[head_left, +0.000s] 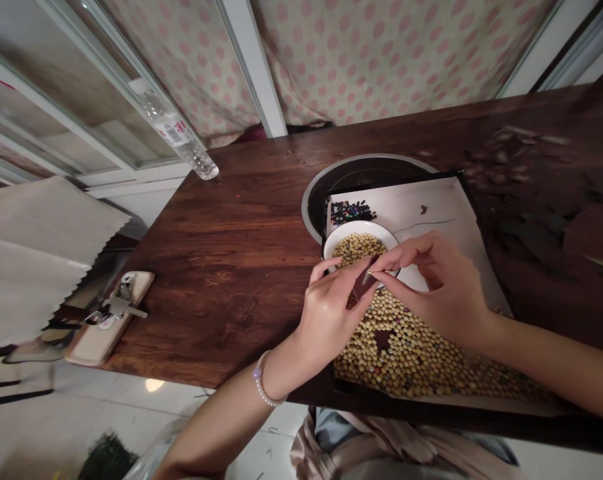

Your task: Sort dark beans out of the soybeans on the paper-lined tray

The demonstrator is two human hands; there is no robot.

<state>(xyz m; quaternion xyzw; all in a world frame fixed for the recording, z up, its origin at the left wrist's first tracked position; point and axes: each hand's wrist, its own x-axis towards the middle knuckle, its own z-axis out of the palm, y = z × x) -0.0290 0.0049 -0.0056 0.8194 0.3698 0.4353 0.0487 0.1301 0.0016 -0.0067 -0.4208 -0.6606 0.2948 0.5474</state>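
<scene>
My left hand [331, 303], wearing a pearl bracelet [264, 381], is closed on a small dark reddish-brown strip [365, 279]. Pressed against that strip, my right hand [441, 287] pinches one tiny pale bead [370, 271] between thumb and finger. Both hands are above a shallow white-lined tray [461, 200], over the edge of a white bowl [391, 237] holding yellowish beads [358, 245]. Many loose yellowish beads [406, 350] cover the near part of the tray. Dark beads [351, 211] lie in its far left corner.
Under the tray's far side is a round black plate [318, 190] set in the wooden table [221, 267]. A clear bottle [174, 130] stands at the far left edge. A clamp on a pale board [114, 317] sits at the left. Dark scraps [516, 157] are heaped far right.
</scene>
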